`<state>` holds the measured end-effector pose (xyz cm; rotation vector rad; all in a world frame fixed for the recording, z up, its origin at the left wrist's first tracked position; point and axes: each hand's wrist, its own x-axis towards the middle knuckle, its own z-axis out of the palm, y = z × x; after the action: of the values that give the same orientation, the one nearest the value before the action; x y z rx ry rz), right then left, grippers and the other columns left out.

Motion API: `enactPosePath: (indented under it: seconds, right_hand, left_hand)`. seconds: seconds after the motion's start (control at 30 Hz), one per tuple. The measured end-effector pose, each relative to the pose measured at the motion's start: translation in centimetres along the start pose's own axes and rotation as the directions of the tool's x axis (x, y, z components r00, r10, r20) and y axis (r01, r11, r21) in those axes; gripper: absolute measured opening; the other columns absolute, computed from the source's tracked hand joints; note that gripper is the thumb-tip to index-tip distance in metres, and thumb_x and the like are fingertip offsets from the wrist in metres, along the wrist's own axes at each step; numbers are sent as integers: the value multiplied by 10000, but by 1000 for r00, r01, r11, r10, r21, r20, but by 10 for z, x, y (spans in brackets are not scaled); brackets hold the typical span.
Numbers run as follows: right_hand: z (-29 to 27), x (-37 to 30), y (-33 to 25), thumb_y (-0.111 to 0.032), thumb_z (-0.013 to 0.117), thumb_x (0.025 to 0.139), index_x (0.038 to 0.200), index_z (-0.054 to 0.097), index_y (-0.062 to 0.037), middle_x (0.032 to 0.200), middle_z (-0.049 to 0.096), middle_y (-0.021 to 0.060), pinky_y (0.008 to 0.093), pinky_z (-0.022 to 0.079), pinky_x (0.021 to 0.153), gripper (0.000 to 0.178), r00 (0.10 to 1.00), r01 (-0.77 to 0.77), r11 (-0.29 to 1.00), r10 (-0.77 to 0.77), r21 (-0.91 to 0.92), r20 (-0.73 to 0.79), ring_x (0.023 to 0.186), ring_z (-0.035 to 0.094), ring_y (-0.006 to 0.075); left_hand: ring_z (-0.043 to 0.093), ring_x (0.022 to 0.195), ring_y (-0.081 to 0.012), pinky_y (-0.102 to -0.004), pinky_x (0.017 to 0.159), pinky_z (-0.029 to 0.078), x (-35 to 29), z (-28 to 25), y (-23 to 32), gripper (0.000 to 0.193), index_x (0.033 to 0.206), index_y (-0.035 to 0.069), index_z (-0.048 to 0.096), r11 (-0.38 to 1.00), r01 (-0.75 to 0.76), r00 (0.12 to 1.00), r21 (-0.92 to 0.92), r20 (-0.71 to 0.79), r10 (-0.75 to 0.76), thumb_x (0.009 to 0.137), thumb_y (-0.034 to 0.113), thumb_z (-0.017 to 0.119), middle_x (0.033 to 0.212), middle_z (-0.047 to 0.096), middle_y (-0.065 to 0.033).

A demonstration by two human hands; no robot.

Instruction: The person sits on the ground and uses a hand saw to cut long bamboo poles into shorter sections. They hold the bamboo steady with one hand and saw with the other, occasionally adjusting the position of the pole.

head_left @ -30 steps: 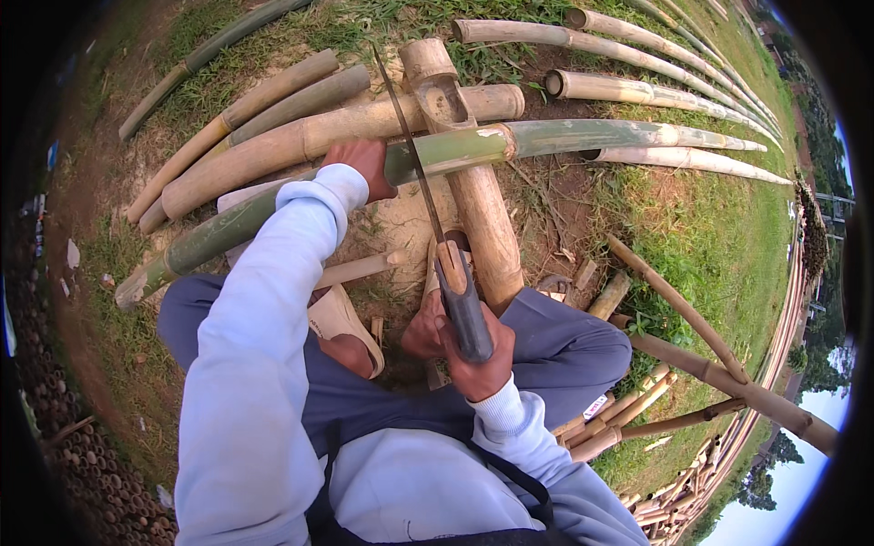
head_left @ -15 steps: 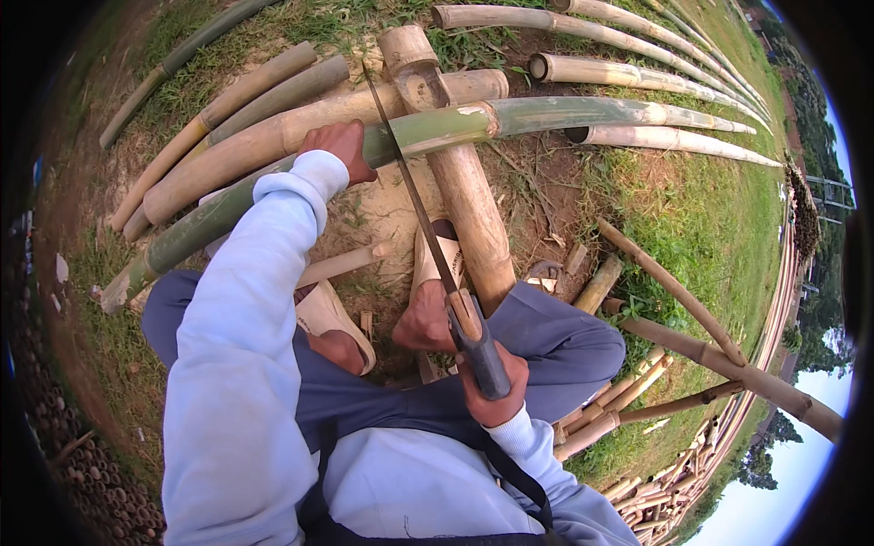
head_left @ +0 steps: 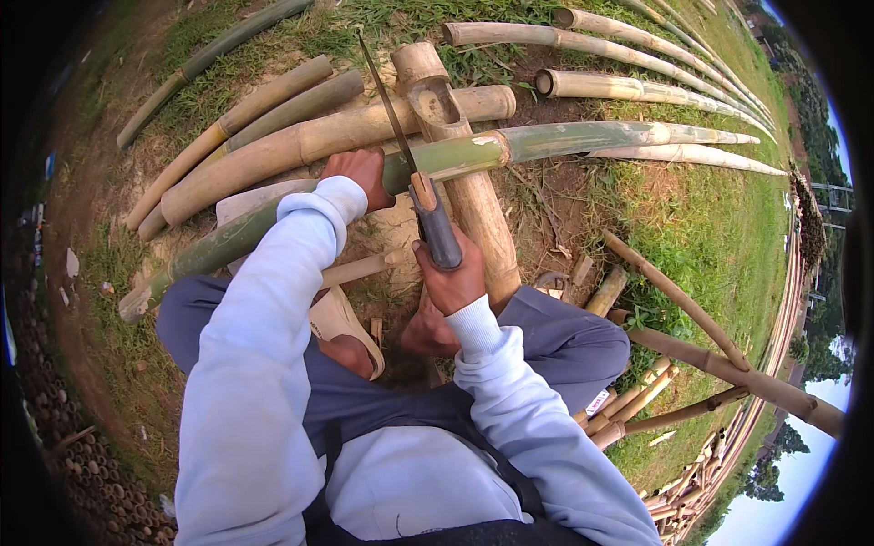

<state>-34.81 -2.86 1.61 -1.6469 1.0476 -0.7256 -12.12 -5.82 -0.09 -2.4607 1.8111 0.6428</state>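
Observation:
A long green bamboo pole [head_left: 555, 141] lies crosswise in front of me over a thick tan bamboo post [head_left: 482, 214] with a notch cut near its far end. My left hand [head_left: 360, 177] is closed around the green pole, left of the blade. In my right hand [head_left: 452, 273] is a hand saw [head_left: 437, 227] with a dark grip and a wooden part. Its long narrow blade reaches away across the pole, just right of my left hand, the tip beyond the pole. Whether the teeth have cut in cannot be made out.
A thick tan bamboo length [head_left: 300, 146] lies behind the green pole. Several tan poles [head_left: 628, 88] stretch out at the far right. Slanted bamboo supports [head_left: 678, 296] stand to my right, near stacked bamboo [head_left: 696, 487]. Many cut pieces [head_left: 100, 487] are heaped at the lower left.
My right hand has pushed the saw forward and away from me, so its handle is now close to the green pole. My left hand keeps its hold on the pole.

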Motion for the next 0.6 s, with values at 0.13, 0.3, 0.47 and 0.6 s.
enactPosePath:
  seconds: [0.13, 0.3, 0.47, 0.6]
  right_hand:
    - [-6, -2, 4, -102, 771, 840, 1117, 685, -6, 837, 700, 182, 376, 547, 750, 306, 1000, 23, 1000, -23, 6, -18, 772, 712, 317]
    - [-8, -4, -3, -97, 762, 845, 1100, 688, -1, 839, 697, 201, 383, 546, 747, 282, 1000, -15, 998, 16, -68, 11, 792, 724, 326]
    - [-8, 4, -18, -98, 756, 850, 1062, 678, 3, 823, 685, 202, 387, 542, 738, 248, 1000, -9, 1000, 9, -13, 15, 772, 714, 326]
    - [-11, -1, -30, -88, 754, 849, 1037, 664, 6, 815, 675, 192, 381, 537, 731, 229, 997, -64, 997, 66, -36, 30, 750, 698, 306]
  left_hand:
    - [746, 925, -393, -448, 864, 606, 0, 0, 5, 500, 1028, -9, 723, 1000, -30, 1000, -6, 4, 30, 699, 357, 810, 975, 746, -258]
    - [748, 926, -392, -462, 857, 604, -8, 7, 8, 539, 1063, -25, 690, 1000, -16, 1000, 3, 16, 16, 694, 347, 815, 983, 746, -259]
    - [750, 941, -380, -457, 877, 595, -2, 14, 0, 501, 1046, -27, 637, 995, -61, 981, 74, -182, 74, 721, 314, 806, 982, 743, -249]
    - [740, 990, -378, -453, 902, 584, -5, 5, 10, 521, 1044, -29, 675, 1000, 3, 1000, 3, 16, -3, 697, 333, 817, 1022, 741, -268]
